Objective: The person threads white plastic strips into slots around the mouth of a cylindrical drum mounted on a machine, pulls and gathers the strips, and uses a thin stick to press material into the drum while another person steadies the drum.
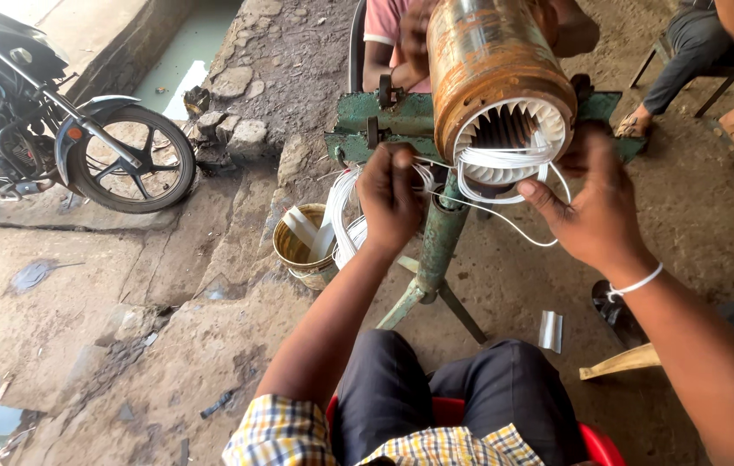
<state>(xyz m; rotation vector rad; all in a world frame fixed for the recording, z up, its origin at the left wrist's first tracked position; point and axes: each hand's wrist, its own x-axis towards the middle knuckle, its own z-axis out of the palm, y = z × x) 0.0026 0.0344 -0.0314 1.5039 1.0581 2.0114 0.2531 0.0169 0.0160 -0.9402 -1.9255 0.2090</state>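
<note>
Motorcycle (65, 129) and tin bucket (302, 250) are seen left of the green stand (436, 242). White cord (505, 164) is pinched by left hand (389, 194); right hand (596, 207) fingers are spread beside the rusty slotted cylinder (492, 78).

Motor stator (501, 82) on stand (436, 233), 12 o'clock. Left hand (389, 198) at its 7 o'clock, right hand (591, 207) at 5 o'clock, white cord (505, 185) between. Tin bucket (302, 250) on ground, 9 o'clock of stand. Motorcycle (47, 121), far 10 o'clock.

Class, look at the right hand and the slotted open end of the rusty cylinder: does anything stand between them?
Nothing solid does. The right hand is at the rim of the rusty cylinder, with only loops of white wire hanging from the slots across the gap.
</note>
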